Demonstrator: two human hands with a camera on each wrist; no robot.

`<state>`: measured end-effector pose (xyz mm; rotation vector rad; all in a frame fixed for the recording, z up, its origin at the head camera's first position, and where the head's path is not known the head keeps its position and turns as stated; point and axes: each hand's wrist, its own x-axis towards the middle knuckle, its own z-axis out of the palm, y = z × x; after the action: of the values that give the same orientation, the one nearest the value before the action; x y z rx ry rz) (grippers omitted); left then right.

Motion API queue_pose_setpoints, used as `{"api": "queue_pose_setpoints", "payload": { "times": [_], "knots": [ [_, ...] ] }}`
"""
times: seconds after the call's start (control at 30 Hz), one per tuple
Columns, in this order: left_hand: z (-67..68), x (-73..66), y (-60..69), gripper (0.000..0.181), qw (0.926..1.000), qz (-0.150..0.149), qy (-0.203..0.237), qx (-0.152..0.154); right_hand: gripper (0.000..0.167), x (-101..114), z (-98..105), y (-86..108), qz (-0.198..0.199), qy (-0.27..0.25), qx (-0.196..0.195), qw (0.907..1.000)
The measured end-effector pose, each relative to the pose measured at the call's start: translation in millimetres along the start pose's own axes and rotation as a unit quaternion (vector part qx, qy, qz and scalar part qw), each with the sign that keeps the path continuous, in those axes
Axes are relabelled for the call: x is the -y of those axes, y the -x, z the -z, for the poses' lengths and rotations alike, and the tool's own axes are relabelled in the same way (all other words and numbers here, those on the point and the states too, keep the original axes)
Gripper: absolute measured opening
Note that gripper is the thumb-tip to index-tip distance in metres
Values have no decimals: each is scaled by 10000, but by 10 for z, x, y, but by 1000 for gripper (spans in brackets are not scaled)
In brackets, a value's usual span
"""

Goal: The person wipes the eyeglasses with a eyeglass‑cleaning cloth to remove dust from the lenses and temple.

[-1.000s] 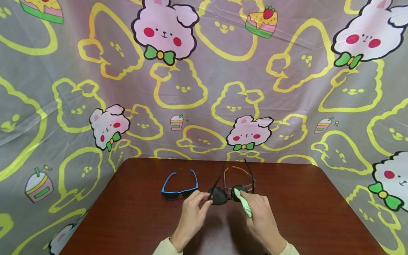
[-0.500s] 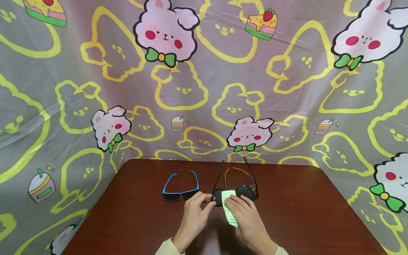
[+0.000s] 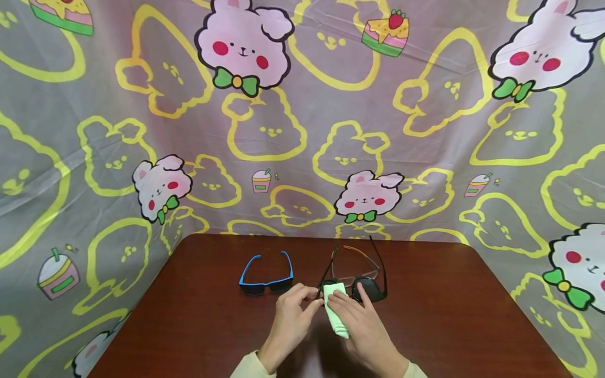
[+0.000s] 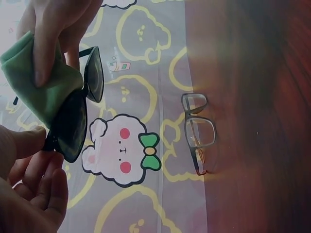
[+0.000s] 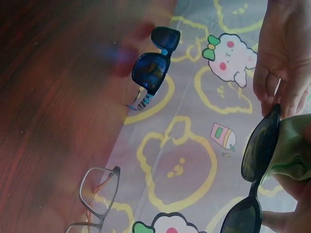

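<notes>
Black sunglasses (image 3: 368, 290) are held up above the table, their temples pointing away from me. My left hand (image 3: 289, 321) pinches them near the left hinge, as the left wrist view also shows. My right hand (image 3: 369, 332) holds a folded light green cloth (image 3: 336, 311) against the left lens, covering much of it in the head view. From the right wrist side, the cloth (image 5: 294, 145) sits behind the dark lens (image 5: 260, 150). The right hand's fingers lie over the cloth, and one finger is near the right lens.
Blue-framed sunglasses (image 3: 267, 285) stand on the brown table (image 3: 212, 325) to the left. Behind the black pair are clear glasses (image 4: 200, 131) with brownish temples, partly hidden in the head view. A patterned cartoon curtain (image 3: 302, 105) surrounds the table.
My right hand and the cloth have moved left from the right lens to the left lens. The black sunglasses have shifted slightly right, and my left hand keeps its pinch.
</notes>
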<state>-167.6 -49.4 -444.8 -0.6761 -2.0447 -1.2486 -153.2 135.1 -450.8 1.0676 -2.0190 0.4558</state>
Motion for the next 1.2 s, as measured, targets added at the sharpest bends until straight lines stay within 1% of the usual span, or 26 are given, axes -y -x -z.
{"api": "queue_pose_setpoints", "payload": {
  "times": [0.07, 0.17, 0.27, 0.33, 0.4, 0.53, 0.67, 0.77, 0.93, 1.03, 1.2],
  "knots": [
    [6, -12, -3, 21, 10000, 1, -25, 10, 68, 6, 7, -5, 7, -2, 64, 10000],
    [14, -27, -6, 20, 10000, 29, -66, 26, 68, 4, 31, -2, -84, 49, 219, 9997],
    [24, -34, -12, 19, 9999, 81, -106, 32, 74, -1, 59, 8, -130, 101, 315, 9994],
    [29, -33, -12, 19, 9999, 103, -131, 32, 78, -4, 67, 18, -129, 117, 322, 9993],
    [36, -34, -14, 19, 9998, 106, -144, 41, 80, -7, 68, 22, -49, 144, 262, 9995],
    [41, -32, -15, 17, 9999, 76, -111, 90, 78, -12, 65, 15, 76, 113, 193, 9997],
    [45, -38, -14, 16, 9999, 61, -49, 124, 77, -12, 78, -9, 112, -51, 309, 9994],
    [51, -45, -7, 15, 9998, 117, 12, 172, 77, -8, 98, -10, 90, -78, 416, 9991],
    [59, -50, 14, 14, 9994, 269, 31, 227, 75, -5, 128, 4, 50, 67, 437, 9990],
    [59, -53, 27, 14, 9996, 229, 10, 186, 76, 4, 144, 5, 8, 23, 424, 9991],
    [55, -70, 32, 17, 9999, 49, 116, 109, 75, 24, 148, -3, -45, -111, 495, 9987]
  ]
}}
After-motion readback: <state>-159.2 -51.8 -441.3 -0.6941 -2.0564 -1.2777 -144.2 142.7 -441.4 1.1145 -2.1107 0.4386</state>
